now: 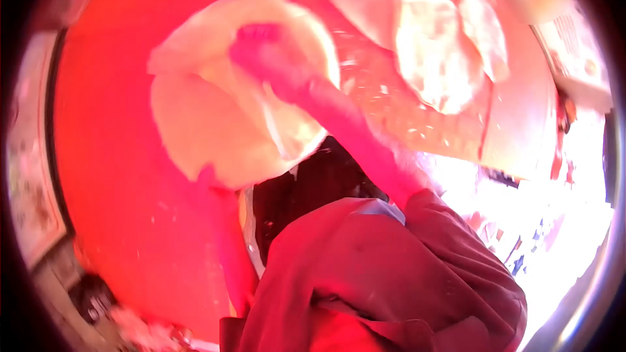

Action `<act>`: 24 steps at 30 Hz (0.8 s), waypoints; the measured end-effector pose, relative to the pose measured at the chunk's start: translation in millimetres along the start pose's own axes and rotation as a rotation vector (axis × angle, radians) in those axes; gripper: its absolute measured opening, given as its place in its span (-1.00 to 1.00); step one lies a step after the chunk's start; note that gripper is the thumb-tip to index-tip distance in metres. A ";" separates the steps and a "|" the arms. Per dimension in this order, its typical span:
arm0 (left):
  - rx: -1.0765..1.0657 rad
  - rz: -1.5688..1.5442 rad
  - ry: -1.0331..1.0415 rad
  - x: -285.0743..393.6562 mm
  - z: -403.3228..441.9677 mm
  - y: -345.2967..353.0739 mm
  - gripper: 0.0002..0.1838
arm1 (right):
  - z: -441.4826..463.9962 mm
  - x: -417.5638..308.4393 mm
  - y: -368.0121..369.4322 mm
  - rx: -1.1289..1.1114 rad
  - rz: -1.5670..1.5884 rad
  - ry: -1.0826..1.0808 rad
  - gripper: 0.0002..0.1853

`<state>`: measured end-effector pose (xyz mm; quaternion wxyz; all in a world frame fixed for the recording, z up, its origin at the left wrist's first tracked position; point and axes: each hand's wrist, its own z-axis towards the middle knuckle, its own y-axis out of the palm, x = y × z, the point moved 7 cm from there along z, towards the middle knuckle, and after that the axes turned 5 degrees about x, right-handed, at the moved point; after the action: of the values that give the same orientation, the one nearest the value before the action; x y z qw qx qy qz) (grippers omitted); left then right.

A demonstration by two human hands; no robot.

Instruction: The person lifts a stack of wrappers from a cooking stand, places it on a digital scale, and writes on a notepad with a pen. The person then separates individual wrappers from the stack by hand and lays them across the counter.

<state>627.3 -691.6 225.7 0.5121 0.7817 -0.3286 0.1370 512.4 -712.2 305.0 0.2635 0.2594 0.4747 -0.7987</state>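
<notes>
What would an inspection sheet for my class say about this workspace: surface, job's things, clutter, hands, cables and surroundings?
Surface: tabletop, red-tinted, pale specks.
Job's things: broad pale sheet, roughly round; fold or overlap unclear.
Clutter: further pale sheets bunched beyond; small bits scattered nearby.
Hands: right hand over the broad sheet; left hand at its near edge; fingers blurred.
Cables: nothing seen.
Surroundings: dark object lower left; glare hides detail at right.

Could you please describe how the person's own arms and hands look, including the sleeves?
The left hand and right hand look ungloved, though blurred. Both forearms are bare; the right sleeve, loose and dark reddish, ends near the elbow. Glare hides finer details.
</notes>
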 end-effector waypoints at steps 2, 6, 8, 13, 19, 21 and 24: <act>-0.079 -0.012 -0.075 -24.9 3.5 32.7 -0.74 | 98.4 90.7 -52.7 0.142 -0.061 0.131 -0.82; -0.179 -0.022 -0.167 -58.4 6.4 76.2 -0.72 | 64.5 143.6 -324.6 0.403 -0.101 0.358 -0.78; -0.200 -0.025 -0.204 -69.9 9.8 85.6 -0.71 | 39.2 142.8 -344.5 0.505 -0.042 0.472 -0.75; -0.258 -0.042 -0.279 -93.2 6.8 112.8 -0.68 | -146.9 294.2 -407.3 0.620 0.543 0.837 -0.64; -0.289 -0.041 -0.343 -106.1 1.8 126.8 -0.64 | -277.9 339.9 -364.5 1.100 1.159 1.063 -0.50; -0.287 -0.040 -0.360 -106.9 -0.7 123.8 -0.63 | -297.4 345.1 -361.3 1.144 0.964 1.325 -0.57; -0.278 -0.055 -0.364 -99.6 -1.1 120.5 -0.61 | -346.9 387.5 -375.1 0.955 0.569 1.384 -0.76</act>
<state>474.2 -684.8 257.0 0.5508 0.7239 -0.4099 -0.0669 37.5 -315.4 136.7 -0.0301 0.8746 0.0613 -0.4799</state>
